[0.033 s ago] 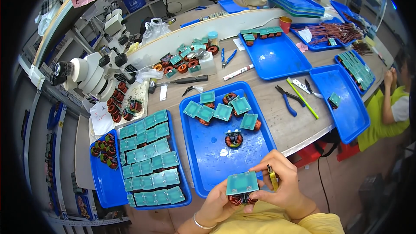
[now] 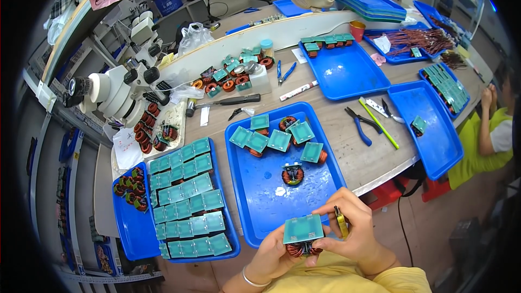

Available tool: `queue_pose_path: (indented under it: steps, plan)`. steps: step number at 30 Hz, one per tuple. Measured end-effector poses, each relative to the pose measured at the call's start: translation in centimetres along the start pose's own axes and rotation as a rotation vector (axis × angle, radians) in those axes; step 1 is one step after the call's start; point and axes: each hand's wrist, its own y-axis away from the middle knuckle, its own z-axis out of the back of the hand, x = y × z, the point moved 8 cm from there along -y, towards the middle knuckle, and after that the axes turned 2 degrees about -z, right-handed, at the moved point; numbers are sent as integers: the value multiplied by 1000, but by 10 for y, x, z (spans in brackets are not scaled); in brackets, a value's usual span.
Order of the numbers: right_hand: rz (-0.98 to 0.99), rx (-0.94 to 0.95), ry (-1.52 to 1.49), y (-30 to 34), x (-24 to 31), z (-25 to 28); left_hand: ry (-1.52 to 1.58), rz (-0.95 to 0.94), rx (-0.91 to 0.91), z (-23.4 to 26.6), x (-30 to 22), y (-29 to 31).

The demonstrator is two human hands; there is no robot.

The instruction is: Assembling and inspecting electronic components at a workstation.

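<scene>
My left hand (image 2: 275, 259) is closed round a toroidal coil (image 2: 300, 249) wound with copper-coloured wire, a square green circuit board (image 2: 304, 229) on top of it. From the other side my right hand (image 2: 353, 234) pinches the same piece with thumb and fingers. A small yellow-handled tool (image 2: 342, 222) is tucked among the right fingers; its exact kind is hard to make out. Just beyond the hands lies a blue tray (image 2: 252, 201) with several more coil-and-board pieces. One coil (image 2: 293, 174) in it stands with its winding facing me.
To the left, a blue tray (image 2: 234, 247) carries rows of green boards (image 2: 193, 187); a narrower blue tray (image 2: 135, 233) holds small coils. Pliers (image 2: 361, 125), a green stick (image 2: 379, 123), a marker (image 2: 298, 91) and a hammer (image 2: 239, 99) lie about. A person (image 2: 491, 135) sits at right.
</scene>
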Motion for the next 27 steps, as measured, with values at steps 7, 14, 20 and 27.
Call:
queue_pose_path:
  steps: [7, 14, 20, 27]
  plan:
    - [-130, -208, -36, 3, -26, 10, -136, -322, -176, 21, -57, 35]
    - [-384, -373, -1, 27, -149, 59, -649, -1095, -839, 95, -199, 175]
    - [-420, -337, -1, 22, -163, 58, -1473, -967, -1658, 184, -284, 334]
    - [-472, -376, -22, 28, -171, 65, -2320, -385, -1843, 230, -332, 317]
